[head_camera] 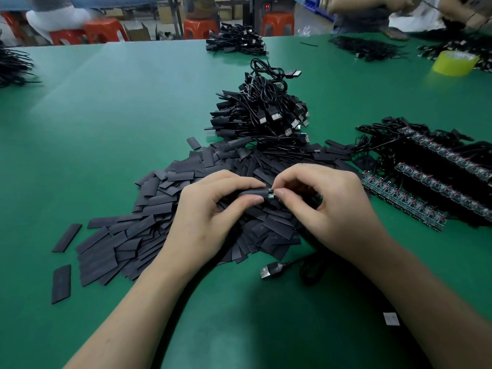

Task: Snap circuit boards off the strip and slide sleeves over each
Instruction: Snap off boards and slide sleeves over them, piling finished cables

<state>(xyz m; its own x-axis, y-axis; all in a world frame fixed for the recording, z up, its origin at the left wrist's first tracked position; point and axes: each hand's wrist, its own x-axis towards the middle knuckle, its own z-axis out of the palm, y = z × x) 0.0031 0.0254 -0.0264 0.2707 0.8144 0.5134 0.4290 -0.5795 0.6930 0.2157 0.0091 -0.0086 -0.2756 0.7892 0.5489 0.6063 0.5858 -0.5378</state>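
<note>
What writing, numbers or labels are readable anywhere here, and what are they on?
Nothing reads clearly.
Red display at the back: digits too small to read.
Sleeves: faint print, too blurred to read.
White tag on the table: blurred, unreadable.

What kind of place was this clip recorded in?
Probably a small electronics assembly workshop: a green work table with a heap of black sleeves, strips of circuit boards and bundled USB cables, plus orange stools behind.
</note>
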